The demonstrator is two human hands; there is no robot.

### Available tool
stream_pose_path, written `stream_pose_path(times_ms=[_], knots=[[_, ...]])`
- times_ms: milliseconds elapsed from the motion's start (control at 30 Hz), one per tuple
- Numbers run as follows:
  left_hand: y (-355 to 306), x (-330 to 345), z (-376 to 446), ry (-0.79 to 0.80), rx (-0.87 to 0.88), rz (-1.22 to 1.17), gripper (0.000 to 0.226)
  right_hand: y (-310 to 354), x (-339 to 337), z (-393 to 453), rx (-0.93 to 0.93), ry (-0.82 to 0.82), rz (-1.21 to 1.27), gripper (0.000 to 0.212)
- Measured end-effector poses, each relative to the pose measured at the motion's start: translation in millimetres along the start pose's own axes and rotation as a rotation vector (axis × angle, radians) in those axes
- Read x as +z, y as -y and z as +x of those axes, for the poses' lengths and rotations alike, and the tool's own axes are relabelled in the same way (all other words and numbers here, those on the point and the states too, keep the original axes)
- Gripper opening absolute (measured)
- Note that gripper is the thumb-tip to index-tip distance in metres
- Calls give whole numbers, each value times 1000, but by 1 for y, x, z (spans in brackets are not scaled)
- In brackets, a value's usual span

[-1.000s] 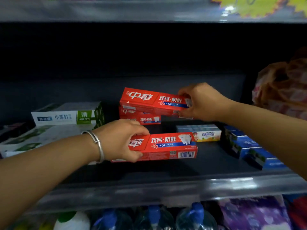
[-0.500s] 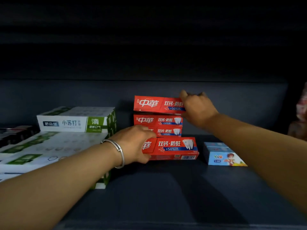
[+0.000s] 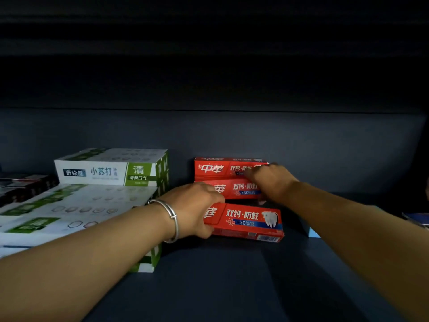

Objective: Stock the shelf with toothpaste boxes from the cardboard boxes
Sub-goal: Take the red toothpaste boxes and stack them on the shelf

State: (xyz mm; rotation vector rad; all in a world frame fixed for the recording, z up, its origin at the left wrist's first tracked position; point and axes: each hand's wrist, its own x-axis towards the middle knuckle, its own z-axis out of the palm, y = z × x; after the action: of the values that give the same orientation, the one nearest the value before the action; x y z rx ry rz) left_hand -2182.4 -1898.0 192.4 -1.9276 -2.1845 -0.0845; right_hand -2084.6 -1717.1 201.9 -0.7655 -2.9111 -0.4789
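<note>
Currently our left hand (image 3: 195, 210) grips the left end of the near red toothpaste box (image 3: 246, 223), which lies flat on the dark shelf (image 3: 232, 287). Just behind it, two more red boxes (image 3: 228, 177) are stacked against the back wall. Our right hand (image 3: 272, 182) is on their right end, fingers curled over the top box; can't tell whether it actually grips. White-green toothpaste boxes (image 3: 92, 194) are stacked to the left, touching our left forearm. A silver bangle (image 3: 171, 220) is on the left wrist.
</note>
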Motion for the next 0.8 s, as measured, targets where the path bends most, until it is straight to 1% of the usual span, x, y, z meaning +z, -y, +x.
stream_pose_path(times_ms=[33,67,167,267,500,633,800], knots=[[0,1,1,3,0,-4,56,0,3,2,-10,-9,-5,36],[0,1,2,8,-1,-13,57,1,5,4,-23,-8,-23,33],[-1,3,4,25,-14,-44,59,4,5,8,-53,25,-37,39],[-1,3,3,35,-22,-57,59,1,3,11,-36,-2,-9,46],[0,5,6,52,-43,-13,57,17,3,20,-19,-71,-178,32],[1,5,9,55,-44,-12,50,22,2,27,0,-72,-214,30],[2,6,10,52,-40,-19,48,25,3,32,0,-69,-237,31]])
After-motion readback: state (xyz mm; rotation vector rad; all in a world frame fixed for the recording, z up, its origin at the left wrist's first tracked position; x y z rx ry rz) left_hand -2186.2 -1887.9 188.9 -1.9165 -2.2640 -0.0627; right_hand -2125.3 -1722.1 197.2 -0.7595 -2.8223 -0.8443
